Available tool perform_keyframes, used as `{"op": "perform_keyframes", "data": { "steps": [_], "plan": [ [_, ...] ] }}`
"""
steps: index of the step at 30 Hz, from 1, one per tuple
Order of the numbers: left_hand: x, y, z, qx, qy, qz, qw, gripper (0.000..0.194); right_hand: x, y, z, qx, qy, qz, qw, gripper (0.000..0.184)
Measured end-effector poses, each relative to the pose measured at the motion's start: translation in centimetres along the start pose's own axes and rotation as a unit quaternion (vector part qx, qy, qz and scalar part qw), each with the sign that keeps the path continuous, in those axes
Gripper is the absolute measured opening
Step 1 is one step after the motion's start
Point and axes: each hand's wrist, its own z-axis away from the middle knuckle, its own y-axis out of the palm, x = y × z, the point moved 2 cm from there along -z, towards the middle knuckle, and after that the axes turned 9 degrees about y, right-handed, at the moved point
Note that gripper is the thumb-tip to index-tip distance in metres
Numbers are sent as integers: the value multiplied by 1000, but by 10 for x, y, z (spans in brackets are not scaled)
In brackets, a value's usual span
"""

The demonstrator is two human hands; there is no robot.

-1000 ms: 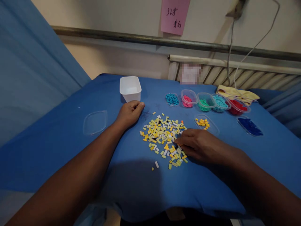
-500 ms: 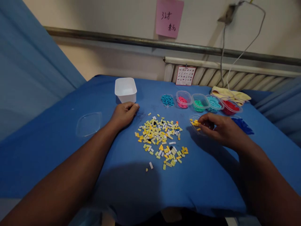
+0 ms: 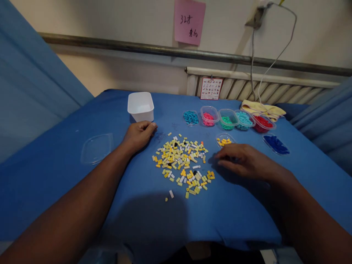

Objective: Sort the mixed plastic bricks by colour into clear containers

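Note:
My left hand [image 3: 139, 135] rests on the blue cloth in a loose fist, just in front of a white plastic tub [image 3: 140, 106]. I see nothing in its fingers. A loose pile of small toy bricks [image 3: 178, 154], mostly pale yellow with some orange-yellow, white and black ones, spreads between my hands. To the right of the pile hovers my right hand [image 3: 242, 159], thumb and fingers apart and no brick visible between them. Just behind it lies a shallow clear lid [image 3: 232, 138] with several orange-yellow bricks [image 3: 224, 141] on it, partly covered by the hand.
Clear tubs of pink [image 3: 208, 118], green [image 3: 227, 122], light-blue [image 3: 244, 120] and red bricks [image 3: 263, 123] line the back right. Teal bricks [image 3: 190, 117] and dark-blue bricks [image 3: 276, 144] lie in shallow lids. A clear lid [image 3: 96, 148] is at left, a yellow cloth [image 3: 261, 109] behind.
My right hand has come away from the lid of orange-yellow bricks, towards me and the pile, and its fingers have parted. The left hand stays in place. The view has shifted slightly.

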Motion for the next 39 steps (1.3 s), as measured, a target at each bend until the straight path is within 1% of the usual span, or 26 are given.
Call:
{"op": "perform_keyframes", "data": {
  "steps": [2,3,5,9,13,17,19,23,26,28,30,31,33,35,36,37,39],
  "plan": [
    [0,0,0,2,1,1,1000,42,14,9,0,76,-25,-30,996,27],
    [0,0,1,2,1,2,1000,42,19,13,0,99,-33,-32,994,30],
    [-2,0,1,2,1,3,1000,42,26,19,-1,120,-30,-21,992,32],
    [-5,-1,1,6,-2,1,1000,42,30,23,-2,123,-2,-5,992,30],
    [-5,-1,1,6,-11,2,1000,41,32,22,-2,108,31,0,994,34],
    [-5,-1,1,5,-9,5,1000,40,30,21,-1,90,24,20,995,37],
    [-5,-2,1,8,-6,0,1000,41,28,20,-1,83,25,39,995,35],
    [-4,-4,-1,10,2,-11,1000,41,33,18,1,98,12,93,991,19],
    [-5,-6,-1,11,0,-14,1000,41,37,20,2,110,13,130,985,19],
    [-5,-6,-1,12,0,-14,1000,41,37,20,2,110,11,126,986,21],
    [-5,-6,-1,11,4,-15,1000,41,30,16,2,92,7,107,990,24],
    [-4,-6,-1,10,6,-16,1000,41,23,13,2,71,10,100,992,25],
    [-4,-6,-1,10,9,-17,1000,42,5,2,2,3,32,98,995,25],
    [-4,-5,-1,12,8,-13,1000,42,-17,-10,3,-76,72,115,988,21],
    [-4,-5,-1,13,7,-11,1000,41,-29,-15,4,-101,96,126,982,19],
    [-4,-5,-1,15,5,-11,1000,41,-39,-18,5,-112,118,137,977,18],
    [-5,-5,-2,15,0,-13,1000,41,-55,-22,7,-108,150,153,971,19]
  ]
}}
